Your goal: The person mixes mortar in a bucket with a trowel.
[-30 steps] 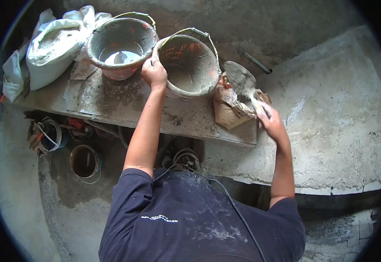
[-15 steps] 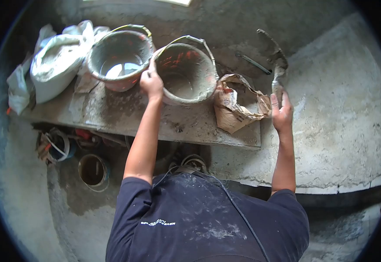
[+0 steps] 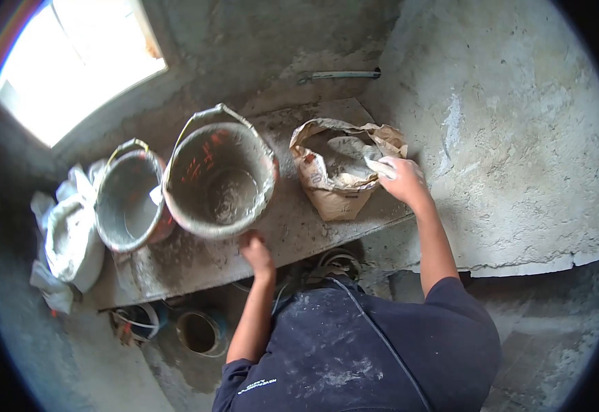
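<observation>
My left hand grips the near lower edge of a mortar-caked bucket with orange marks, which is tipped toward me on a dusty plank. My right hand is closed on the handle of a trowel. The trowel's blade is down inside an open brown paper bag of grey powder, just right of the bucket. A second bucket holding water stands touching the first on its left.
A white sack lies at the plank's left end. Under the plank sit a small round can and coiled items. A metal tool lies on the concrete ledge behind. A bright window opening is at upper left.
My right hand swung the trowel down from mid-air into the paper bag. My left hand shifted from the bucket's far rim to its near edge. The view turned toward the window.
</observation>
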The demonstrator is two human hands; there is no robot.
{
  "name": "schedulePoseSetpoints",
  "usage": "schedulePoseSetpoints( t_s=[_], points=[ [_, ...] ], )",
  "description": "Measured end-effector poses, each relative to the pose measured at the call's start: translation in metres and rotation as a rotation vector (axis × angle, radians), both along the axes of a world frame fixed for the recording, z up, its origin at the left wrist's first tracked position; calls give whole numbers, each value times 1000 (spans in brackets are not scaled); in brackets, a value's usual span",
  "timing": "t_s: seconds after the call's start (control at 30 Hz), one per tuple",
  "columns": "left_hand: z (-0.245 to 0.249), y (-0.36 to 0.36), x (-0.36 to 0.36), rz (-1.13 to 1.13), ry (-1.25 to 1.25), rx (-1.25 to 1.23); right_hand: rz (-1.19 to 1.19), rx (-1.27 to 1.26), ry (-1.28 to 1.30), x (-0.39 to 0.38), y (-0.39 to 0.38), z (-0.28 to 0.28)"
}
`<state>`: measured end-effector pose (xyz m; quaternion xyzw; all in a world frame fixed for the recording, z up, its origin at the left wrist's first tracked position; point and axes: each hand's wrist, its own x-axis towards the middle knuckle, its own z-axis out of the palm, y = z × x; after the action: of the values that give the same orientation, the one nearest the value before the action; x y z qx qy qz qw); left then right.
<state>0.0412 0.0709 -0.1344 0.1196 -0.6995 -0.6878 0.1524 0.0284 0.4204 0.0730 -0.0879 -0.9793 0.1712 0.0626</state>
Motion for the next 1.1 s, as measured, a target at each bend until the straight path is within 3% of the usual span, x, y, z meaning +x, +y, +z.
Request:
schedulePoseSetpoints(
  t_s=[0.07,0.17,0.27,0.4,0.53,0.63,0.7,0.9,0.97,1.1],
  points=[
    [17,33,-1,-189,-57,155,71,151,0,-23,8,-22],
    [16,64,-16,-366,-92,235,170,176,90,-56,22,-66],
    [27,87,-34,-383,-81,265,161,123,186,-79,19,-86],
    [27,105,-56,-360,-114,212,240,14,129,-88,21,-89],
    [32,119,-84,-326,-121,201,318,-74,-114,-89,50,-62],
    [33,126,-107,-363,-130,128,245,-312,-276,-90,63,-55],
    [33,133,-118,-451,-37,27,241,-318,-276,-96,64,-68],
    [39,150,-115,-506,-32,41,329,-362,-345,-103,71,-79],
    [32,152,-115,-498,-11,45,268,-631,-590,-108,76,-68],
    [29,147,-117,-513,-23,33,150,-888,-764,-117,88,-68]
  ],
)
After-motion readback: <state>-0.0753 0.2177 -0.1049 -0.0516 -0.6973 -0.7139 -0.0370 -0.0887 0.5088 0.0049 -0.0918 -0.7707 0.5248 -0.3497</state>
